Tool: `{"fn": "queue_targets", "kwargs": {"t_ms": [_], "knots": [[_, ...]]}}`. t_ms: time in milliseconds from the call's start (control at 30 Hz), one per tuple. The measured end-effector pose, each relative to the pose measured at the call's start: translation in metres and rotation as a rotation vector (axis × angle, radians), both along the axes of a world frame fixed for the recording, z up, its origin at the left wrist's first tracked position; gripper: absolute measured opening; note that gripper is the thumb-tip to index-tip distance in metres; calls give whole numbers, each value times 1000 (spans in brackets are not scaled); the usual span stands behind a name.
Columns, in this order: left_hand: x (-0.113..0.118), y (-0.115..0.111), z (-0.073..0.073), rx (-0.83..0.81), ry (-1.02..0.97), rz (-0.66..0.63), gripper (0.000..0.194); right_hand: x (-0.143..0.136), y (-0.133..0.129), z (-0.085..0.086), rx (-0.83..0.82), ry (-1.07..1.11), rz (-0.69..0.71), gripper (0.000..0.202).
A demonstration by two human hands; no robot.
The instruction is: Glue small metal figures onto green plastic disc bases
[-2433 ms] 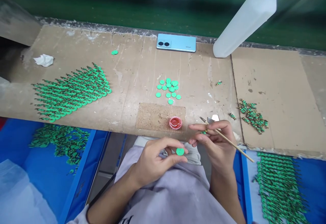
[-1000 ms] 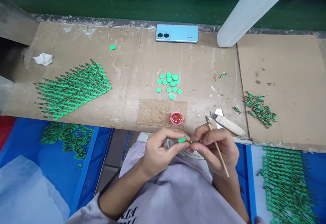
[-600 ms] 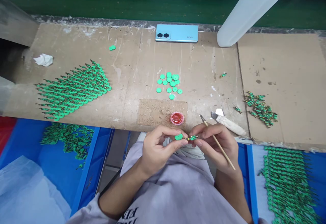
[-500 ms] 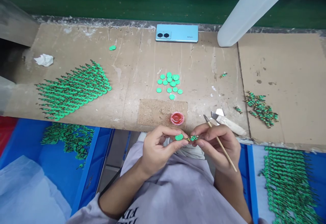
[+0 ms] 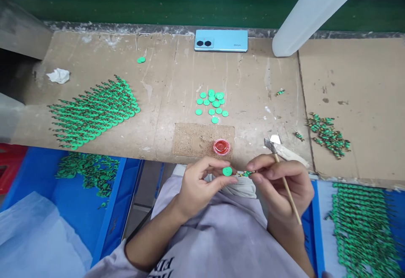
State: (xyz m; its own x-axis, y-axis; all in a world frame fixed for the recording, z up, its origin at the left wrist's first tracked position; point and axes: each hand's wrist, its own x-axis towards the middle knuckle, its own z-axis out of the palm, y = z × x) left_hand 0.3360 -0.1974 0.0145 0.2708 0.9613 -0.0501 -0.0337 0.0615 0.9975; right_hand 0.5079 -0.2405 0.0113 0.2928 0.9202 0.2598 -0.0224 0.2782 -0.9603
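Between the thumb and fingers of my left hand [image 5: 198,185] is a green disc [image 5: 227,171], its flat face turned up. My right hand [image 5: 284,185] pinches a small green-and-gold figure piece [image 5: 247,174] by its right end. That piece's left end lies close to the disc; I cannot tell whether they are joined. A thin wooden-handled brush [image 5: 291,200] rests across the right fingers, tip pointing away from me. Just beyond the hands stands a small cup of red liquid [image 5: 221,147] on a cardboard patch [image 5: 190,139].
Loose green discs [image 5: 215,103] lie mid-table. Rows of disc-based pieces [image 5: 98,111] stand left; a pile of figure pieces [image 5: 330,136] lies right. A blade tool [image 5: 292,153] is beside my right hand. A phone [image 5: 221,41] lies at the back. Blue bins [image 5: 115,210] flank me.
My right hand has moved right, drawing the figure piece a little farther from my left fingers. The disc has turned more face-up. The brush has swung with the right hand.
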Motion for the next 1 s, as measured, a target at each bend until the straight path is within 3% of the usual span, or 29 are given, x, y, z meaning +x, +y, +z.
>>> {"fn": "queue_targets", "kwargs": {"t_ms": [300, 700, 1000], "knots": [[-5, -2, -3, 207, 141, -33, 22, 0, -3, 1, 14, -159, 110, 31], [-10, 6, 0, 429, 196, -113, 15, 12, -1, 19, -130, -258, 234, 23], [-11, 12, -5, 665, 175, -160, 18, 21, 5, 28, -155, -255, 386, 20]]}}
